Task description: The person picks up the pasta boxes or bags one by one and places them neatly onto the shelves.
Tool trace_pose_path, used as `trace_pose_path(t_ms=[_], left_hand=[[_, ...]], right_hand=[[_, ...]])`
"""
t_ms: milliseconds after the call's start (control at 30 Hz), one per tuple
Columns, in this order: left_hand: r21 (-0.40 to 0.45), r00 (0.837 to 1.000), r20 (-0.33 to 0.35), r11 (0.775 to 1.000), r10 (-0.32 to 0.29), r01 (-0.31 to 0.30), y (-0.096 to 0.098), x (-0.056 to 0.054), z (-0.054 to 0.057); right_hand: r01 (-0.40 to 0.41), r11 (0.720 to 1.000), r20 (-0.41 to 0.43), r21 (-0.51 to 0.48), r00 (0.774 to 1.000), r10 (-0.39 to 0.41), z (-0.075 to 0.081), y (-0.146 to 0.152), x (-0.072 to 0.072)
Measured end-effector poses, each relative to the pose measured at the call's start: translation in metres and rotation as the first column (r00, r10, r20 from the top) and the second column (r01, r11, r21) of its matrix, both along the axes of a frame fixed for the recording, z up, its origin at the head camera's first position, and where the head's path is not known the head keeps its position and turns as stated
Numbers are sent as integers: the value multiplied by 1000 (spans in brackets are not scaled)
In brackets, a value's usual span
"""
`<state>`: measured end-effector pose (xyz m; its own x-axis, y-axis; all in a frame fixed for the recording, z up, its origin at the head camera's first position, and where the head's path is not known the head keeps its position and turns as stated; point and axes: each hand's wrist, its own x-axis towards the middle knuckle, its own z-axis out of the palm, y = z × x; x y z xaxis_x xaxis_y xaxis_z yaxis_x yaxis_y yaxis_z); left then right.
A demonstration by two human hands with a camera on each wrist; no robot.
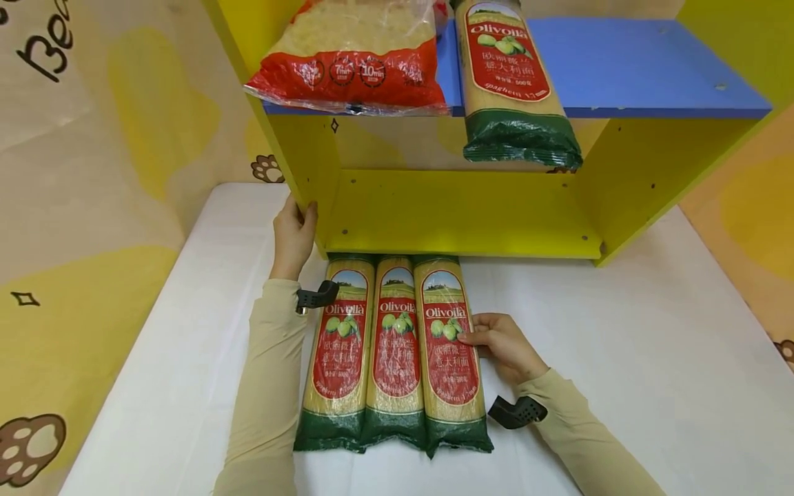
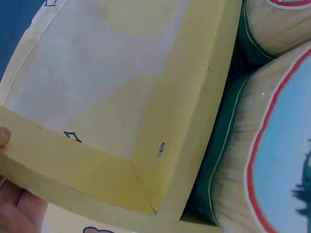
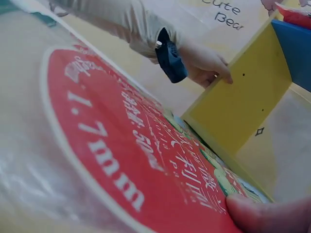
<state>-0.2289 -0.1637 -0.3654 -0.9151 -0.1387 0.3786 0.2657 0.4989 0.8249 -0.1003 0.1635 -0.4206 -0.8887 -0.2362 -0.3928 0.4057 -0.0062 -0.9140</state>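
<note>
Three packs of spaghetti with red labels and green ends lie side by side on the white table: a left pack point(image 1: 338, 344), a middle pack point(image 1: 395, 344) and a right pack point(image 1: 451, 344). Their far ends meet the front edge of a yellow shelf unit point(image 1: 459, 213). My left hand point(image 1: 294, 234) grips the unit's left side panel point(image 2: 92, 174) low down, thumb on the inner face. At the right pack's outer edge is my right hand point(image 1: 505, 341), its thumb point(image 3: 267, 213) on the label and the other fingers partly hidden beside and under the edge.
On the unit's blue shelf point(image 1: 645, 69) lie a red-and-clear bag of pasta point(image 1: 353, 62) and another spaghetti pack point(image 1: 515, 76), whose green end juts past the front edge. A patterned backdrop point(image 1: 112, 138) stands behind and beside the white table point(image 1: 620, 344).
</note>
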Motion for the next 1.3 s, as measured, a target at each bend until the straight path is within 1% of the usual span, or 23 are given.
trace_pose_path(t_ms=[133, 267, 333, 500, 633, 733, 900, 1000, 1100, 1200, 1300], left_hand=[[-4, 1000, 11, 1000, -6, 6, 1, 1, -4], [-13, 1000, 4, 1000, -7, 7, 1, 1, -6], [-13, 1000, 0, 1000, -9, 9, 0, 2, -7], [-7, 1000, 6, 1000, -10, 10, -1, 2, -8], [-11, 1000, 19, 1000, -5, 5, -2, 2, -10], [-17, 1000, 21, 1000, 3, -2, -3, 2, -11], [-16, 1000, 27, 1000, 6, -6, -3, 3, -11], [-15, 1000, 27, 1000, 2, -1, -3, 3, -11], [-14, 1000, 23, 1000, -1, 1, -3, 3, -10], [-17, 1000, 16, 1000, 4, -4, -3, 3, -9], [-22, 1000, 17, 1000, 9, -8, -3, 3, -9]], right_hand=[[20, 999, 47, -28, 999, -19, 0, 2, 4], [2, 997, 91, -71, 996, 4, 0, 6, 10], [-18, 996, 92, -86, 995, 26, 1, 8, 13], [-63, 995, 61, -81, 996, 68, 5, 14, 20], [-64, 996, 58, -55, 996, 68, 8, 17, 26], [-63, 996, 54, -62, 996, 66, 11, 21, 30], [-98, 988, 40, -121, 994, 103, 18, 31, 36], [-127, 975, 36, -181, 990, 136, 24, 39, 39], [-153, 959, 14, -238, 987, 161, 32, 47, 42], [-168, 947, -30, -273, 986, 166, 40, 56, 45], [-155, 946, -61, -285, 988, 144, 48, 65, 46]])
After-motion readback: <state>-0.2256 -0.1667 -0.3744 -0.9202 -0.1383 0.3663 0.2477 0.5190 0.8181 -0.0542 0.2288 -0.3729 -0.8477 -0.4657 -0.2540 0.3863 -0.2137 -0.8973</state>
